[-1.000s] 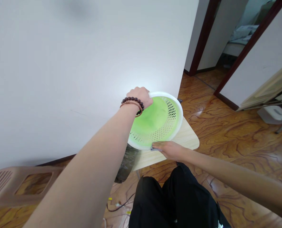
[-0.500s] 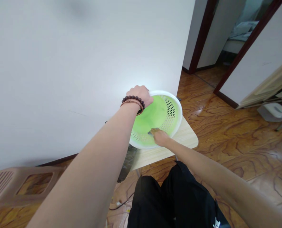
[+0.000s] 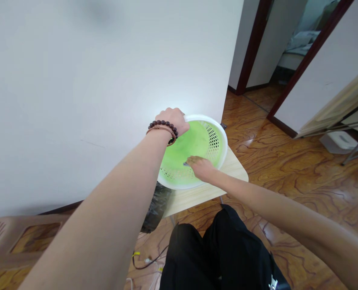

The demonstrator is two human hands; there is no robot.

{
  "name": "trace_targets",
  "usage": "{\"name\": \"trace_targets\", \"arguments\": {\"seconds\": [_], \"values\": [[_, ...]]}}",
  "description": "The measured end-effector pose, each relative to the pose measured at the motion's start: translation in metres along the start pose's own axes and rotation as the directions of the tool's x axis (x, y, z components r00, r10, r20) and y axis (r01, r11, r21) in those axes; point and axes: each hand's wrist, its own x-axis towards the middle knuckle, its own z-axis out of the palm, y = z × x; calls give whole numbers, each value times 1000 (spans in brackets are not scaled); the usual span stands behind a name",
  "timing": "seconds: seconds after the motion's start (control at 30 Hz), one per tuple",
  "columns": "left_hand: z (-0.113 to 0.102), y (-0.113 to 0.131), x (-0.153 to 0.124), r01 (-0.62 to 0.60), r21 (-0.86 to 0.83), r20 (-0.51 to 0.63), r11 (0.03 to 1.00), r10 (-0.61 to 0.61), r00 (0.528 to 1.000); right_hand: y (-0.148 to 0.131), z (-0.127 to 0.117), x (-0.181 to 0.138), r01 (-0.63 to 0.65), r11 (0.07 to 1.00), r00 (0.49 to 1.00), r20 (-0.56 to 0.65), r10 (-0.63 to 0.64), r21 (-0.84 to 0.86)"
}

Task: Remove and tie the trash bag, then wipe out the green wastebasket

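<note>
Left hand clamped on the far-left rim of the green basket, bead bracelet at the wrist. Basket sits tilted on the desk, over its far-left corner. Right hand inside the basket, fingers curled over a small bluish scrap pressed against the green inner wall; scrap mostly hidden

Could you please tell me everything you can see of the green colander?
The green colander is round, shallow plastic with a thick white rim, a solid green middle and rows of small holes around the sides. It stands tilted toward the camera, lower edge on the pale wooden table. The left hand grips its upper rim; the right hand rests inside on the green bottom, a small dark item at its fingertips.
</note>
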Motion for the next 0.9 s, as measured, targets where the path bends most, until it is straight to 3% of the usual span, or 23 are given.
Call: {"name": "trace_targets", "arguments": {"seconds": [0.1, 0.2, 0.37, 0.5, 0.6, 0.73, 0.9], "values": [[-1, 1, -2, 8, 0, 16, 1000, -8, 1000, 22, 8, 27, -72, 997, 997, 18, 72, -7], [-1, 1, -2, 17, -12, 24, 1000, -17, 1000, 26, 27, 27, -108, 994, 993, 55, 108, -4], [2, 1, 0, 3, -40, 14, 999, -2, 1000, -18, 50, -12, -88, 986, 996, -20, 92, 144], [1, 0, 0, 18, -31, 10, 999, -18, 1000, -46, 40, -56, 56, 956, 996, -77, -35, 288], [-1, -2, -1, 4, -23, 16, 1000, -4, 1000, -45, 26, -72, 156, 936, 988, -61, -144, 317], [-3, -6, -2, -17, -11, 20, 1000, 18, 1000, -13, 14, -45, 83, 964, 995, -66, -69, 253], [1, -5, 1, -19, 37, 27, 999, 18, 999, 17, 26, 10, -205, 970, 979, 31, 203, 129]]}}
